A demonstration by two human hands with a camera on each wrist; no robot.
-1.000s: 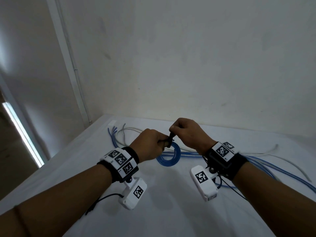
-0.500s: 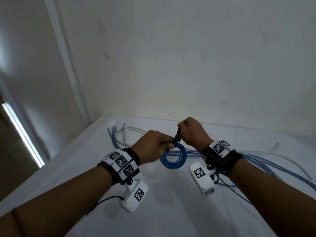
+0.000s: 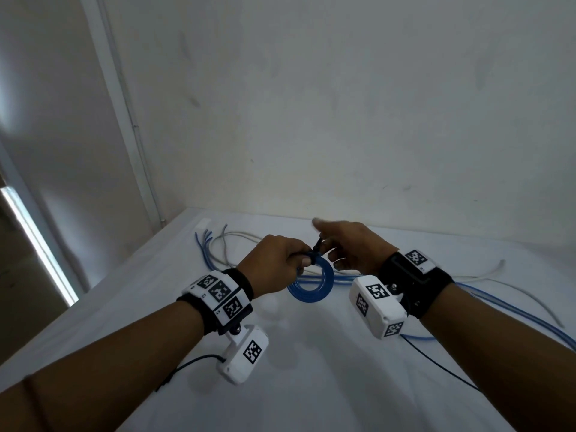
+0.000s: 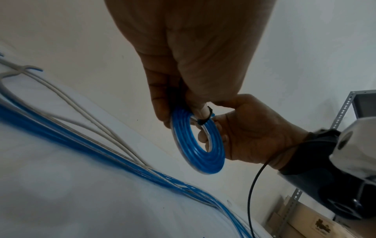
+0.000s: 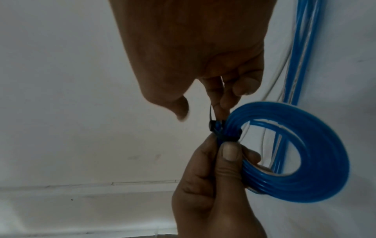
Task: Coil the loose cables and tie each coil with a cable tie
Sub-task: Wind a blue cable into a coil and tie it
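A small blue cable coil (image 3: 311, 295) hangs above the white table (image 3: 311, 385). My left hand (image 3: 304, 260) pinches its upper edge between thumb and fingers. A black cable tie (image 5: 212, 126) is drawn round the coil (image 5: 315, 161) just above the left thumb (image 5: 228, 154). The tie's thin tail (image 3: 318, 243) stands up into my right hand (image 3: 331, 251). In the right wrist view the tail runs between that hand's curled fingers (image 5: 219, 99), while one digit sticks out, blurred. The left wrist view shows the coil (image 4: 203, 161) with the tie (image 4: 204, 120) across it.
Loose blue cables (image 3: 505, 310) and grey cables (image 3: 224, 241) lie across the far half of the table, up to the wall. A metal shelf upright (image 4: 343, 109) and a cardboard box (image 4: 305, 223) stand beyond the table's right side.
My right hand was a closed fist pulling the tie's tail; now one finger is stretched out and the hand sits slightly further right. The left hand still holds the coil.
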